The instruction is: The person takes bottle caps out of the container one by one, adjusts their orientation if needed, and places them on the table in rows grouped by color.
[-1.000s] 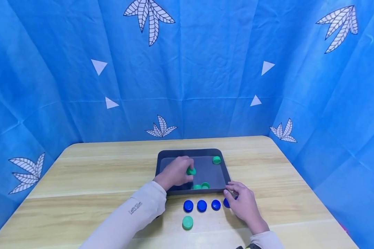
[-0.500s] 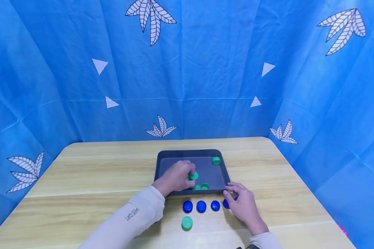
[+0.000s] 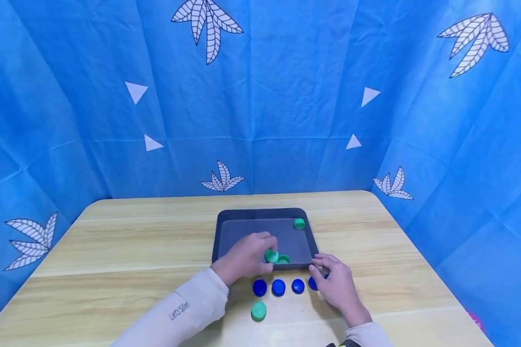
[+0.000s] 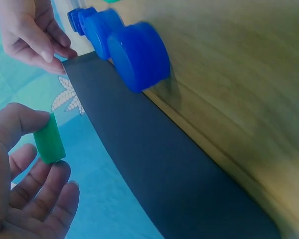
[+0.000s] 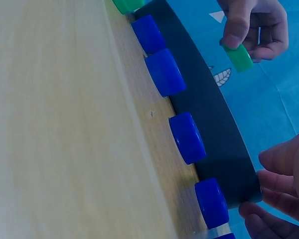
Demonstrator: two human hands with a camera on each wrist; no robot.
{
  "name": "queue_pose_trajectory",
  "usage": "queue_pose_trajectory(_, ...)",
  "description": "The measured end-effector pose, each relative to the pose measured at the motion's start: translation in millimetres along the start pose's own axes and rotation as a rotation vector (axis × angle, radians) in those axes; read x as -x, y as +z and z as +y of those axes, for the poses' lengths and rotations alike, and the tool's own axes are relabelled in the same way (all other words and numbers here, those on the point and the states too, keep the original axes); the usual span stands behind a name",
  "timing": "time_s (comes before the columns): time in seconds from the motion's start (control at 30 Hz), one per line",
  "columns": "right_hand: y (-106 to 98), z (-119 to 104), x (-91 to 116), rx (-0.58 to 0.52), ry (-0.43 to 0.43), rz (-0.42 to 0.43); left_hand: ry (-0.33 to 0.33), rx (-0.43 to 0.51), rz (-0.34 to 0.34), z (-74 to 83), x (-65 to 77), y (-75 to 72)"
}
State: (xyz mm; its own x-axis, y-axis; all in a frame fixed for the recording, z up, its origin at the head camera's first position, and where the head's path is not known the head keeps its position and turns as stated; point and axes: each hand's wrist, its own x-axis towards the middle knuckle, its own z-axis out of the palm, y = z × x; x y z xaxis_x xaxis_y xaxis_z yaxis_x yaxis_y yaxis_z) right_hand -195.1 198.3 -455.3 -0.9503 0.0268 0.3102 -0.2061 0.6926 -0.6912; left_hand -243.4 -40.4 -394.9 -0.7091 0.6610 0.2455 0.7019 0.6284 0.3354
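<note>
My left hand (image 3: 249,255) pinches a green bottle cap (image 4: 50,139) between thumb and fingertips, close over the near side of the dark shallow tray (image 3: 267,233). Another green cap (image 3: 283,259) lies in the tray right beside the held one, and a further green cap (image 3: 299,223) sits near its far right corner. The fingertips of my right hand (image 3: 338,284) touch the tray's near right corner, loosely bent, with the thumb apart from the other fingers. Blue bottle caps stand in a row before the tray, among them one (image 5: 187,138) near the right hand.
Nearer to me, a single green cap (image 3: 258,311) lies on the light wooden table (image 3: 134,241) in front of the blue row. A blue curtain (image 3: 252,96) with leaf prints hangs behind and beside the table.
My left hand has come toward me across the tray with the green cap, which now overlaps a cap by the near wall. The right hand stays at the tray's corner.
</note>
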Motion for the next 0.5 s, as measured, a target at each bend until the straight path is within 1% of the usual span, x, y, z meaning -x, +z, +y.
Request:
queue_pose_trajectory(0.33,1.8,2.5,0.3,0.01,-0.017,0.016,0.042,0.033,-0.045,11.2,8.2,5.3)
queue_pose_trajectory(0.5,1.9,2.9,0.5,0.011,-0.019,0.015,0.034,0.03,-0.094,15.6,11.0,8.2)
